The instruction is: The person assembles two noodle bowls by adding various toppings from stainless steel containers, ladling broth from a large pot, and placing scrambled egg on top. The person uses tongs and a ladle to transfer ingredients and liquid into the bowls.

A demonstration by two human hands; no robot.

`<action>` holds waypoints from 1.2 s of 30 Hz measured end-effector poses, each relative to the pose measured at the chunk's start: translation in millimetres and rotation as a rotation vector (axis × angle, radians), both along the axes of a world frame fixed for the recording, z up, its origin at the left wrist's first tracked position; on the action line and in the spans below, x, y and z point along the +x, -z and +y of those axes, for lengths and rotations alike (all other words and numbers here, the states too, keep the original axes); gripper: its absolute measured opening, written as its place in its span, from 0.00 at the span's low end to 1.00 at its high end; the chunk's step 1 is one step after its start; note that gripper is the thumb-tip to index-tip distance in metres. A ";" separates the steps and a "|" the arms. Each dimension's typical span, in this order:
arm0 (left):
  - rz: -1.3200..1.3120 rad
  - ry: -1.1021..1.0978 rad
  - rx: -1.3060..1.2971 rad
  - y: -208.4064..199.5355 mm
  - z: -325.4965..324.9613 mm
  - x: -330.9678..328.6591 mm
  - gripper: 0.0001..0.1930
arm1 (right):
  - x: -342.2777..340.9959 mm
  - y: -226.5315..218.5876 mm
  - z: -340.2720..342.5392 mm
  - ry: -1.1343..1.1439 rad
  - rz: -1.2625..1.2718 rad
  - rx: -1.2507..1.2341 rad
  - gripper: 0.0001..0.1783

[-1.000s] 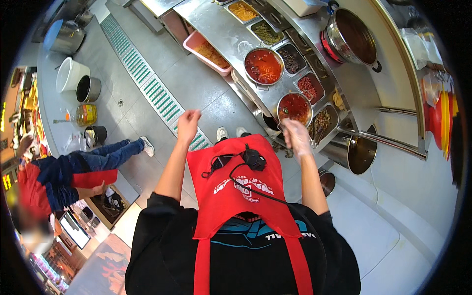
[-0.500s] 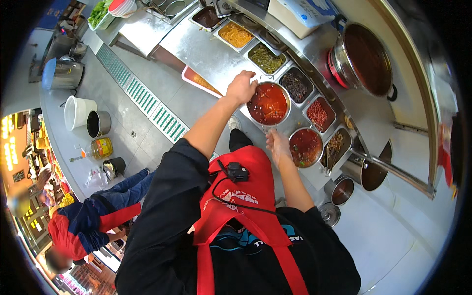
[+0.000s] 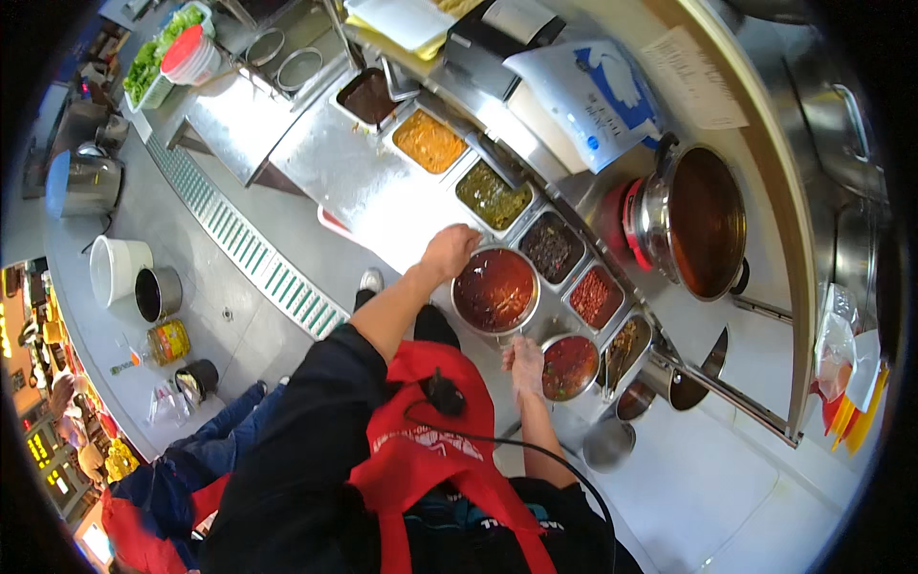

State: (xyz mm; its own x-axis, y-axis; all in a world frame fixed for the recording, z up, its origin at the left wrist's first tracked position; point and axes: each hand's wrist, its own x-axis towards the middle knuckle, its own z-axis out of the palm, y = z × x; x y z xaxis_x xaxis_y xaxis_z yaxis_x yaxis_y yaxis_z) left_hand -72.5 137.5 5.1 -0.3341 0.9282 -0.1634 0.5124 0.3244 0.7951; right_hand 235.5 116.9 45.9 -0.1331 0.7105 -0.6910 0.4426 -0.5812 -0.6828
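A round steel pot (image 3: 494, 293) of red, oily broth is between my hands at the counter's near edge. My left hand (image 3: 451, 251) is closed on its upper left side. My right hand (image 3: 524, 366), in what looks like a thin clear glove, closes around the small handle on its near side. Just right of that hand stands a second steel pot (image 3: 571, 367) of red broth with green bits. Beyond the pots run pans of green pickled vegetable (image 3: 492, 194), dark chopped topping (image 3: 551, 246), red topping (image 3: 596, 297) and brown topping with tongs (image 3: 626, 349).
A large pot of brown liquid (image 3: 708, 225) sits on a red-based burner at right, beside a metal rail (image 3: 732, 392). Farther left on the counter are an orange-yellow pan (image 3: 427, 142) and a dark sauce pan (image 3: 367, 97). A floor drain grate (image 3: 244, 234) and another person (image 3: 172, 497) are at left.
My view has shifted, so the counter sits lower and farther left. Both hands stay at the pot, which keeps nearly the same place beside the pans.
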 end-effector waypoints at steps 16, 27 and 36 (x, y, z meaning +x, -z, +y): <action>-0.049 -0.353 0.076 -30.8 -81.6 -131.4 0.12 | -130.8 -3.9 7.6 -0.101 0.009 -0.085 0.14; -0.023 -0.575 0.123 -15.4 -114.4 -233.6 0.11 | -255.1 16.4 35.7 -0.218 0.111 -0.064 0.17; -0.099 -0.673 0.172 8.3 -128.9 -254.6 0.12 | -288.8 29.9 40.8 -0.238 0.119 -0.010 0.13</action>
State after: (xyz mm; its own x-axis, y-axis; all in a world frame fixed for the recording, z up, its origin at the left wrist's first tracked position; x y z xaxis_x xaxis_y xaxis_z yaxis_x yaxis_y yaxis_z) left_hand -327.2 8.6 -3.3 -0.8362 0.5407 -0.0921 0.1669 0.4108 0.8963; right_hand -53.3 157.7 15.9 -0.3760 0.6428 -0.6674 0.4848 -0.4773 -0.7329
